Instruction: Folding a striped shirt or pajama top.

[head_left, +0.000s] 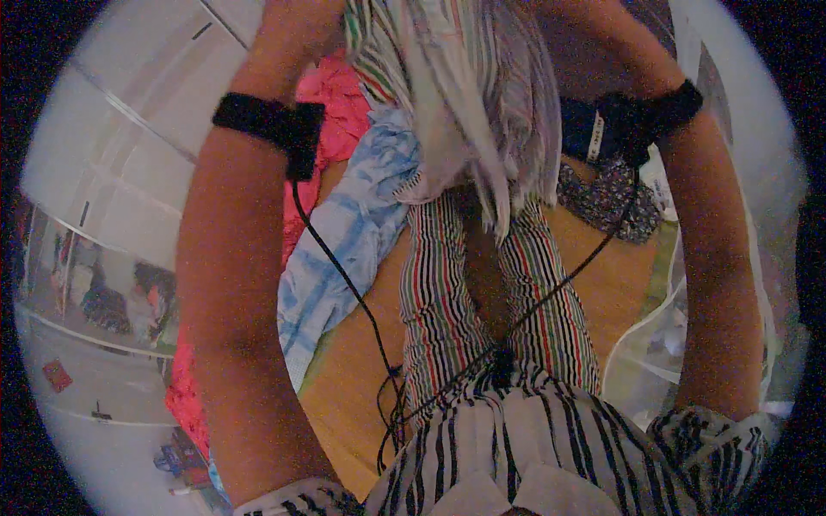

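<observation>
Both arms reach up and forward, past the upper edge of the picture. A light striped cloth (452,95) with loose, fringe-like ends hangs down between them from that edge. On its left side is my left hand (297,34), of which only the part near the wrist shows. My right hand (598,26) is on the right side, cut off in the same way. The fingers of both are out of the picture, so their grip on the cloth cannot be made out.
Under the cloth, a pink garment (331,103) and a blue-and-white checked cloth (344,232) lie left on a mustard-coloured sheet (344,387). Right are a dark patterned cloth (611,202) and a navy cloth (578,129). Black cables (344,275) run from both wrist bands toward my lap.
</observation>
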### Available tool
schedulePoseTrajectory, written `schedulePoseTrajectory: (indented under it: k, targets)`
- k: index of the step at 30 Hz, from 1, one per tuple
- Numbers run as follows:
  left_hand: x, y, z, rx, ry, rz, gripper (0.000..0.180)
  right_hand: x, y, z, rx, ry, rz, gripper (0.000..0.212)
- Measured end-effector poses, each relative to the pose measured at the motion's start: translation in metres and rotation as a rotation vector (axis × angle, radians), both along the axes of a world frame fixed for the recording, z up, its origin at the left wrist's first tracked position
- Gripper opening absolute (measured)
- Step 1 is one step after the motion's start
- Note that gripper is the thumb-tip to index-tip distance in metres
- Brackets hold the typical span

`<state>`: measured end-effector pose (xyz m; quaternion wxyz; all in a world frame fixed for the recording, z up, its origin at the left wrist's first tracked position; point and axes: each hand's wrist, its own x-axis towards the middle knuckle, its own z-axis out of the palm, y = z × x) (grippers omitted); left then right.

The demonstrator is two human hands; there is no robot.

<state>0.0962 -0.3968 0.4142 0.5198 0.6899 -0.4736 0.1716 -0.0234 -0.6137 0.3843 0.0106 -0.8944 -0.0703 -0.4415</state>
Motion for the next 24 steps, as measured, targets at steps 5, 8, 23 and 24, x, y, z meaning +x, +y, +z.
schedulePoseTrajectory:
  k: [5, 8, 23, 24]
  targets:
    - [-0.012, 0.022, 0.027, -0.042, 0.013, -0.06, 0.023, -0.004, 0.059, -0.01, 0.059, -0.079, 0.268, 0.021]
    - [-0.019, 0.015, 0.024, 0.049, -0.046, 0.037, 0.022, 0.001, 0.04, -0.044, 0.028, -0.088, 0.15, 0.026]
    - [-0.023, -0.001, -0.011, 0.174, -0.099, 0.11, 0.027, -0.012, 0.083, -0.099, -0.021, -0.268, -0.022, 0.043]
    - [-0.025, -0.002, -0.012, 0.181, -0.114, 0.119, 0.027, -0.013, 0.083, -0.101, -0.015, -0.265, -0.033, 0.041]
